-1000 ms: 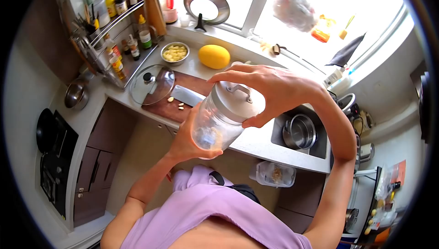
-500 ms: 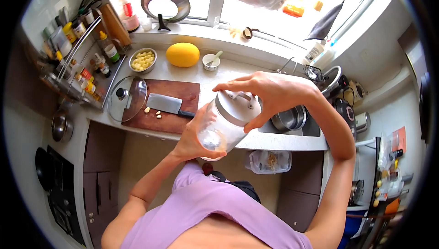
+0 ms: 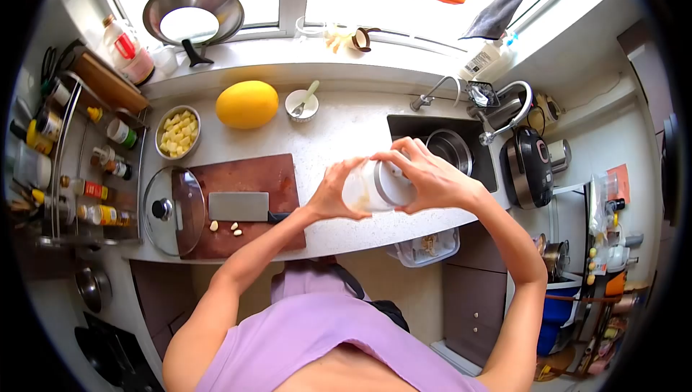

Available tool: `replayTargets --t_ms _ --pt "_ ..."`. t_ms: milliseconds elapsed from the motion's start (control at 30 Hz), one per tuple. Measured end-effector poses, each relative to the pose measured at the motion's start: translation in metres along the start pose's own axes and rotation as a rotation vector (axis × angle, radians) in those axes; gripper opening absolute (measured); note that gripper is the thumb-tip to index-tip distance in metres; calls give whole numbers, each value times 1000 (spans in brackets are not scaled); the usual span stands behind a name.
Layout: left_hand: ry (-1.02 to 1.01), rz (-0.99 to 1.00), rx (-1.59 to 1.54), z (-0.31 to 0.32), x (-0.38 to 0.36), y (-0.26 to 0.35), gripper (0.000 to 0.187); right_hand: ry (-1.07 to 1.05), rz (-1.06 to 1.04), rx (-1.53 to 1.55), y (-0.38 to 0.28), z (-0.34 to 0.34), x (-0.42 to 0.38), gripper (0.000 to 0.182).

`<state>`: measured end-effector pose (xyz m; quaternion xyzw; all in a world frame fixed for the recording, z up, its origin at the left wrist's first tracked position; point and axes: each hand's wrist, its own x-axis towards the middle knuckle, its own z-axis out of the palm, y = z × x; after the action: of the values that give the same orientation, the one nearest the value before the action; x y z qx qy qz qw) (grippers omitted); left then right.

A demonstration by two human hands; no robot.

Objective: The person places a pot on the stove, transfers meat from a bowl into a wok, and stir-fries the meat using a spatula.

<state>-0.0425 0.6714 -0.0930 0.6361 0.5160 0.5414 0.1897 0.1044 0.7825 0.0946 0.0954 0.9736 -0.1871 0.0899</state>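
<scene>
Jar (image 3: 358,190) more sideways — smooth, probably glass

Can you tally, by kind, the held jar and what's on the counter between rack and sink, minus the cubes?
Jar: 1
Cutting board: 1
Knife: 1
Glass lid: 1
Bowls: 2
Spoon: 1
Yellow fruit: 1
Small pale pieces: 3
Total: 11

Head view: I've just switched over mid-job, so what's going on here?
A person holds a clear jar between two bare hands: the left hand grips its body, the right hand its pale lid, which is on. The jar is tilted, lid end toward the right. Left of it, a cleaver and small pale pieces lie on a wooden board, not in hand.
</scene>
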Motion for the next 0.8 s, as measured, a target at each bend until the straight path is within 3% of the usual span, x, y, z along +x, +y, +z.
replayTargets --t_ms 100,233,300,333,400,800 --pt "11 73 214 1 33 -56 103 17 22 -99 33 11 36 92" --pt "120 44 165 15 67 -119 102 94 20 -259 89 30 85 95" --pt "168 -59 259 21 76 -139 103 123 8 -231 113 38 106 96" --pt "188 -75 255 25 81 -148 104 138 104 -124 121 39 115 96" --pt "199 -126 247 32 85 -163 105 151 228 21 138 44 129 94" --pt "241 -232 229 48 101 -210 109 179 259 81 188 71 168 88"
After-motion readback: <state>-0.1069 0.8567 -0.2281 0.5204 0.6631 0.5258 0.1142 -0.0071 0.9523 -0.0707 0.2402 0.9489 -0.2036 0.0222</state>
